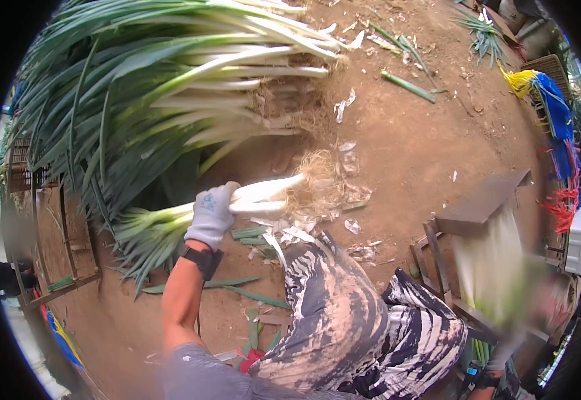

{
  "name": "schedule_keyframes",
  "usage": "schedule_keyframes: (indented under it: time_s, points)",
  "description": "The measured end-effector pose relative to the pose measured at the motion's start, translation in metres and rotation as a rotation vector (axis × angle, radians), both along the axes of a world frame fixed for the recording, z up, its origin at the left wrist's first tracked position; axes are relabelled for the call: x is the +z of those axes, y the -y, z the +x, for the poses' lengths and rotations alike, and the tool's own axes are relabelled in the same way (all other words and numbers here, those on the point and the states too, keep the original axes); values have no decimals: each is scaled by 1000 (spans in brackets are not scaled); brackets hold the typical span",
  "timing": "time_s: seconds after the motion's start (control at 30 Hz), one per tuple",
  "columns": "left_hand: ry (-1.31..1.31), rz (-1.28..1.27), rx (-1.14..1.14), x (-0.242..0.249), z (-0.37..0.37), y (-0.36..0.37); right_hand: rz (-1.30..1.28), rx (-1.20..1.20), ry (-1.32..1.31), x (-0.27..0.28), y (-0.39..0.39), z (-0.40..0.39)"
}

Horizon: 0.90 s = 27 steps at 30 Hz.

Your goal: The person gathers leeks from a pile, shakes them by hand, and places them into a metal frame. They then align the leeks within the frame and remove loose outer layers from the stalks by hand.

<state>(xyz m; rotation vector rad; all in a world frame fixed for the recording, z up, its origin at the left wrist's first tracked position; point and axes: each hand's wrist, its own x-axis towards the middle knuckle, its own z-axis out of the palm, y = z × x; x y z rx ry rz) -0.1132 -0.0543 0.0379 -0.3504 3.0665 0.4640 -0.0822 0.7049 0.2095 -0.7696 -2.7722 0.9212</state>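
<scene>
My left hand (212, 215), in a light grey glove, is closed around a small bunch of green onions (267, 192), white stalks and stringy roots pointing right, green tops hanging left. The bunch sits just below a large pile of green onions (170, 87) lying on the dirt ground. At the lower right my right hand (498, 360) is partly visible and blurred. It grips a second bunch of green onions (494, 267), smeared by motion, upright in front of a wooden stool (484, 200). My knees in patterned trousers (344, 313) are between the hands.
Trimmed leaves and peelings (257, 235) litter the ground by my knees. A wooden crate (57, 233) stands at the left. Blue, yellow and red ties (552, 107) hang at the right, above a white container (577, 240). Loose stalks (407, 85) lie farther off.
</scene>
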Motion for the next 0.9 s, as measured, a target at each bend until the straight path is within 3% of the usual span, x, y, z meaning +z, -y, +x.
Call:
schedule_keyframes:
  time_s: [0.07, 0.1, 0.23, 0.3, 0.33, 0.4, 0.43, 0.53, 0.63, 0.67, 0.73, 0.77, 0.83, 0.87, 0.9]
  points:
    - [-77, 68, -40, 26, 3, 0, -74, -70, 104, 7, 26, -8]
    - [-92, 118, -23, 48, 6, -2, 40, -1, 39, 8, 47, -16]
    - [-164, 162, -81, 121, 20, -18, 212, 381, -181, 45, 169, -29]
    - [-175, 229, -80, 163, 30, -34, 236, 682, -127, 72, 234, -31]
    - [-202, 241, -111, 176, 36, -39, 26, 748, -89, 70, 261, -31]
    - [-262, 326, -131, 212, 45, -52, -145, 1053, -69, 62, 309, -31]
    - [-293, 364, -142, 230, 49, -61, -152, 1175, 242, 68, 335, -35]
    - [-353, 602, -145, 283, 53, -86, -215, 1492, 68, 11, 399, -27]
    - [-414, 1082, -290, 323, 48, -92, -435, 1422, -242, 17, 477, -10]
    - [-461, 1058, -355, 327, 46, -87, -509, 1422, -302, 24, 498, -7]
    - [-679, 703, -514, 327, 44, -60, -645, 1396, -429, 35, 526, -5]
    - [-758, 630, -544, 332, 44, -57, -710, 1274, -421, 45, 532, -3]
    - [-905, 1112, -499, 341, 43, -75, -831, 1032, -400, 67, 535, 0]
    - [-982, 1186, -659, 407, 59, -120, -802, 1059, -513, 78, 533, -4]
    - [-1026, 1187, -751, 417, 62, -125, -765, 1082, -625, 89, 529, -10]
